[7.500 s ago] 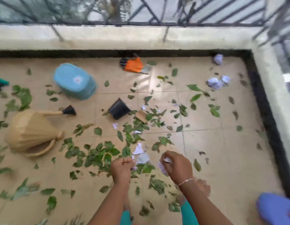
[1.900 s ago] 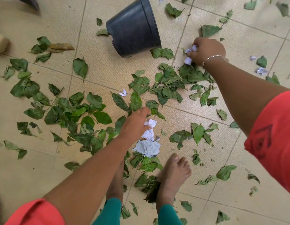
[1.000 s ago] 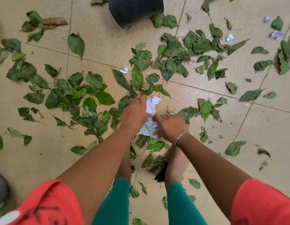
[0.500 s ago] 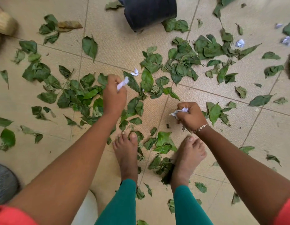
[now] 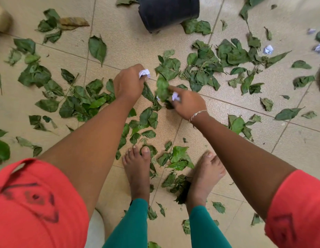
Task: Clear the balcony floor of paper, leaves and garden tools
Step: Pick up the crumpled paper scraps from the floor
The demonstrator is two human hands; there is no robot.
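Floor log, L to R. All refs to black pot (image 5: 169, 11), at top of view.

- Leaf patch (image 5: 80, 99): below-left of pot, flat on tile.
- L hand (image 5: 128, 83): below pot, a bit left. Fingers curled round paper wad (image 5: 144, 73), which pokes out at the top of the fist. Hand full.
- R hand (image 5: 187, 102): below pot, a bit right, near L hand but apart. Paper scrap (image 5: 175, 96) tucked under curled fingers. Index finger out, tip at a blurred leaf (image 5: 162, 88). Touching or pinching it: can't tell, blur.
- Leaf heap (image 5: 200, 72): below-right of pot, just beyond R hand.
- Paper ball (image 5: 268, 49): right of pot, at far edge of heap, well apart from both hands. More paper bits (image 5: 319, 48) further right, at frame edge.

Judgement: next paper = the ball. It lies up and right of R hand. R hand is clearly nearer; L would have to cross over. Ball is crumpled round, no long axis, so approach angle is free. Risk: R hand already loaded, scrap may drop on re-grip. Task early: most leaves and pot on floor.
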